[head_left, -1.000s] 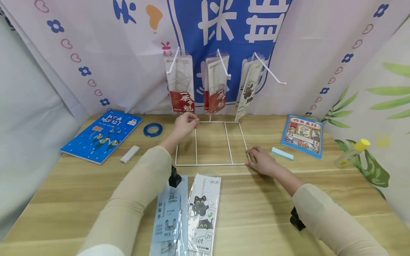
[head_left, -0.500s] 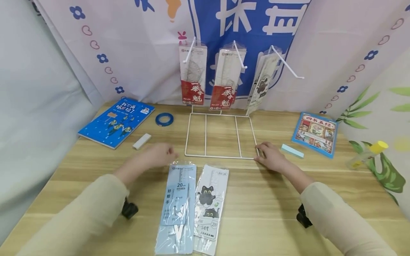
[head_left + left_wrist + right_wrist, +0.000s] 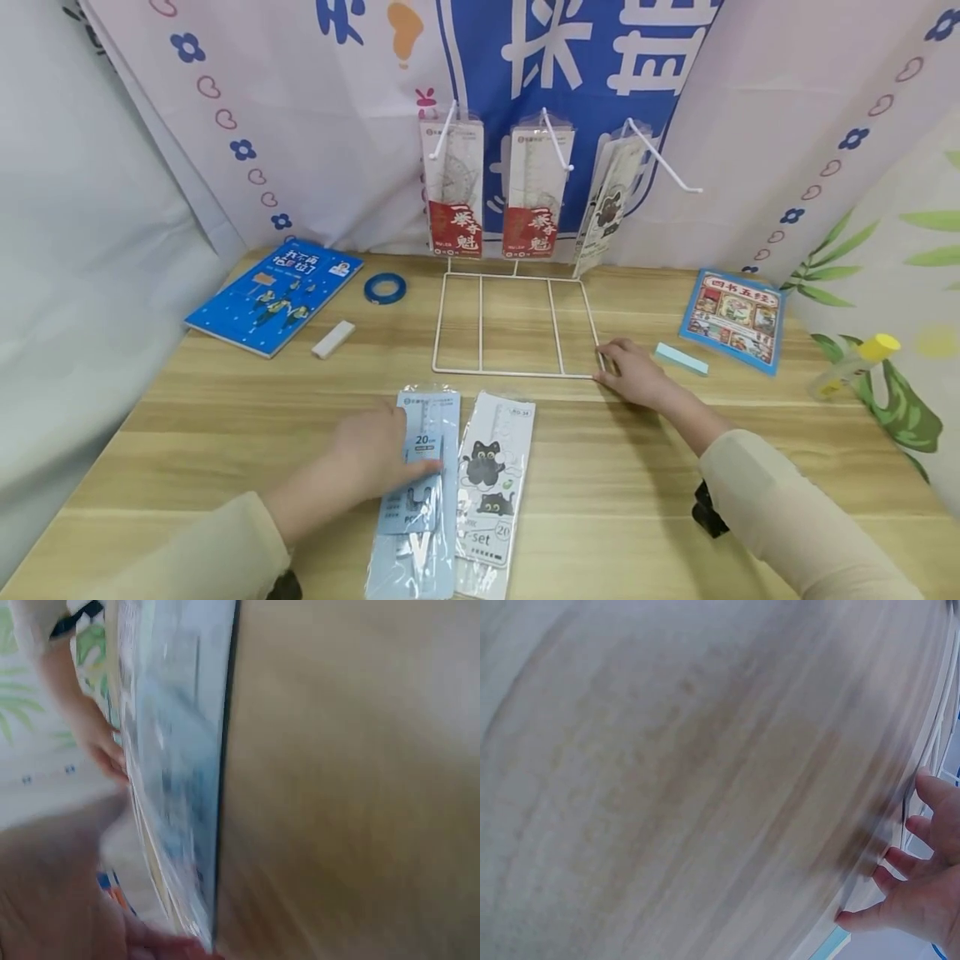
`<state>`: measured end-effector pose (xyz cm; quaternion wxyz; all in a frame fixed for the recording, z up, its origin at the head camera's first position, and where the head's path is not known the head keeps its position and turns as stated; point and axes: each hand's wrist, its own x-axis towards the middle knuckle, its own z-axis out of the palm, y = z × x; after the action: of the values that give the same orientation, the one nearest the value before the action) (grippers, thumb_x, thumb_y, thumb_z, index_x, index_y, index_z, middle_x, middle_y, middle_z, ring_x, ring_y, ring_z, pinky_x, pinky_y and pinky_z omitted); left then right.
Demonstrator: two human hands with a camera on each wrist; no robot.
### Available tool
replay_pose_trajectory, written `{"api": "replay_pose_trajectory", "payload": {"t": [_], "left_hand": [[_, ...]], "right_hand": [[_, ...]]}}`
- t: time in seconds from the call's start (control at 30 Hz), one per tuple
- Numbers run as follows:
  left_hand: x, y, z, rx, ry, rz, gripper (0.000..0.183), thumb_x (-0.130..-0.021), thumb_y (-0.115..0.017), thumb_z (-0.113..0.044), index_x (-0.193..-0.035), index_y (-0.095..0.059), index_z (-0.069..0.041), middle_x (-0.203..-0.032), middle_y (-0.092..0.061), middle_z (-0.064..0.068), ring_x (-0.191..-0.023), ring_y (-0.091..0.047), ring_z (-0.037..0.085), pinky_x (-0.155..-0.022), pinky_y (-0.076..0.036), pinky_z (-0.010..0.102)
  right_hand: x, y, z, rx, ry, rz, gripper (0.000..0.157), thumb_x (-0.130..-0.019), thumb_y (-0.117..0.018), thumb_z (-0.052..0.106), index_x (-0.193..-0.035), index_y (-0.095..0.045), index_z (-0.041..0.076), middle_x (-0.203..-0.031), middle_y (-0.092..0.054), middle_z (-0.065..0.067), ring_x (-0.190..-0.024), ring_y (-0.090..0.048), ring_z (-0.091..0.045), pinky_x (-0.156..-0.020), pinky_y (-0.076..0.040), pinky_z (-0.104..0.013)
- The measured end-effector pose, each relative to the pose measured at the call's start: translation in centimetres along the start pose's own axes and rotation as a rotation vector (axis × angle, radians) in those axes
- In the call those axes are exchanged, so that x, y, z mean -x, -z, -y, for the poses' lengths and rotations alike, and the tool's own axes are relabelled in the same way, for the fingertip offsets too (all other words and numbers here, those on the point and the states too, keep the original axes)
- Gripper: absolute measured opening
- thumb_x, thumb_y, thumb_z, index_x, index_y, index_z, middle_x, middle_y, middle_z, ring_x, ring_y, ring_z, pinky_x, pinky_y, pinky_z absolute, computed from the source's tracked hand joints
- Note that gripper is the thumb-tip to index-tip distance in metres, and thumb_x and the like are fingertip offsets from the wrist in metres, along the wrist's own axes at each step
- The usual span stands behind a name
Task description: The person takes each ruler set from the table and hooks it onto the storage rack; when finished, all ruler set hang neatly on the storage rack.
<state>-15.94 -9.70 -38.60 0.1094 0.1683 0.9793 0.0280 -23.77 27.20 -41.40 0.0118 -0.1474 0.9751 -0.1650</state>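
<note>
My left hand (image 3: pixel 367 454), blurred by motion, is over the left side of a blue packaged ruler set (image 3: pixel 416 550), thumb stretched across its wrapper. In the left wrist view, its fingers are near the end of the blue package (image 3: pixel 184 772); contact is hard to tell. Beside that pack lies a white ruler set with black cats (image 3: pixel 487 467). My right hand (image 3: pixel 633 375) holds the front right corner of a white wire display rack (image 3: pixel 517 374). The right wrist view shows the fingers (image 3: pixel 904 862) against the rack's edge. Packaged ruler sets (image 3: pixel 536 183) hang from its three hooks.
On the left lie a blue book (image 3: pixel 277 296), a roll of blue tape (image 3: pixel 385 288) and a white eraser (image 3: pixel 333 340). To the right are a light blue block (image 3: pixel 681 359), a comic-style book (image 3: pixel 735 319) and a yellow-capped glue bottle (image 3: pixel 855 367). A printed curtain (image 3: pixel 337 167) hangs behind.
My left hand has left the rack's left side and come back toward me, over the blue ruler set. The hanging packs have swung slightly. My right hand stays at the rack's corner.
</note>
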Motion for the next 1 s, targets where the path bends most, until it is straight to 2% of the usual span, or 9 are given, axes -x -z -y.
{"api": "replay_pose_trajectory", "payload": {"t": [0.07, 0.13, 0.23, 0.47, 0.63, 0.73, 0.9, 1.0], "left_hand": [[0.3, 0.0, -0.5, -0.063, 0.013, -0.014, 0.081, -0.063, -0.046, -0.081, -0.077, -0.056, -0.002, -0.066, -0.052, 0.006, -0.055, -0.049, 0.017, -0.045, -0.042, 0.028], [0.5, 0.1, -0.8, -0.094, 0.026, -0.017, 0.075, -0.060, -0.045, -0.082, -0.065, -0.049, -0.007, -0.058, -0.045, 0.002, -0.049, -0.043, 0.014, -0.041, -0.036, 0.025], [0.5, 0.1, -1.2, -0.116, 0.034, -0.022, 0.075, -0.057, -0.045, -0.084, -0.062, -0.044, -0.009, -0.056, -0.045, 0.001, -0.048, -0.042, 0.013, -0.041, -0.035, 0.023], [0.1, -0.3, -1.3, -0.073, 0.023, -0.029, 0.075, -0.054, -0.053, -0.081, -0.068, -0.046, -0.008, -0.058, -0.045, 0.001, -0.051, -0.044, 0.015, -0.042, -0.037, 0.026], [-0.6, -0.6, -0.9, 0.022, -0.008, -0.014, 0.083, -0.051, -0.060, -0.078, -0.087, -0.054, -0.003, -0.065, -0.048, 0.002, -0.058, -0.047, 0.017, -0.048, -0.041, 0.029], [-0.8, -0.8, -0.5, 0.084, -0.028, 0.002, 0.089, -0.051, -0.064, -0.075, -0.100, -0.054, -0.001, -0.072, -0.051, 0.002, -0.064, -0.050, 0.018, -0.054, -0.045, 0.032], [-0.9, -0.8, -0.3, 0.169, -0.043, 0.012, 0.090, -0.051, -0.069, -0.070, -0.105, -0.053, 0.001, -0.077, -0.054, 0.004, -0.069, -0.053, 0.019, -0.060, -0.048, 0.036], [-0.7, -0.6, -0.5, 0.185, -0.043, 0.011, 0.094, -0.052, -0.071, -0.067, -0.111, -0.050, 0.004, -0.082, -0.056, 0.007, -0.072, -0.054, 0.021, -0.064, -0.050, 0.039]], "right_hand": [[-0.1, 0.0, 0.0, 0.001, -0.002, -0.002, 0.051, -0.087, -0.059, 0.022, -0.126, -0.044, -0.008, -0.127, -0.037, -0.035, -0.113, -0.036, -0.051, -0.094, -0.031, -0.059], [-0.1, -0.1, -0.1, 0.004, -0.003, -0.009, 0.050, -0.087, -0.059, 0.021, -0.125, -0.044, -0.008, -0.126, -0.037, -0.035, -0.113, -0.036, -0.052, -0.093, -0.031, -0.060], [-0.1, -0.1, -0.3, 0.004, -0.005, -0.014, 0.049, -0.087, -0.059, 0.020, -0.125, -0.044, -0.008, -0.126, -0.037, -0.035, -0.113, -0.036, -0.052, -0.093, -0.031, -0.060], [0.0, -0.1, 0.0, -0.004, -0.001, -0.005, 0.049, -0.088, -0.059, 0.021, -0.125, -0.045, -0.008, -0.126, -0.036, -0.035, -0.114, -0.035, -0.052, -0.093, -0.031, -0.060], [0.0, -0.1, 0.1, -0.009, -0.008, -0.006, 0.050, -0.087, -0.059, 0.021, -0.125, -0.044, -0.008, -0.127, -0.036, -0.035, -0.114, -0.035, -0.052, -0.093, -0.031, -0.061], [0.0, -0.1, 0.0, -0.016, -0.011, -0.005, 0.050, -0.087, -0.059, 0.021, -0.126, -0.044, -0.008, -0.127, -0.035, -0.035, -0.114, -0.035, -0.052, -0.093, -0.031, -0.061], [0.1, -0.2, 0.0, -0.014, -0.007, -0.011, 0.050, -0.087, -0.059, 0.022, -0.126, -0.044, -0.007, -0.127, -0.036, -0.034, -0.113, -0.036, -0.052, -0.090, -0.033, -0.062], [0.1, -0.2, -0.1, -0.007, -0.005, -0.013, 0.050, -0.087, -0.059, 0.021, -0.125, -0.044, -0.008, -0.126, -0.037, -0.034, -0.113, -0.037, -0.051, -0.090, -0.034, -0.062]]}}
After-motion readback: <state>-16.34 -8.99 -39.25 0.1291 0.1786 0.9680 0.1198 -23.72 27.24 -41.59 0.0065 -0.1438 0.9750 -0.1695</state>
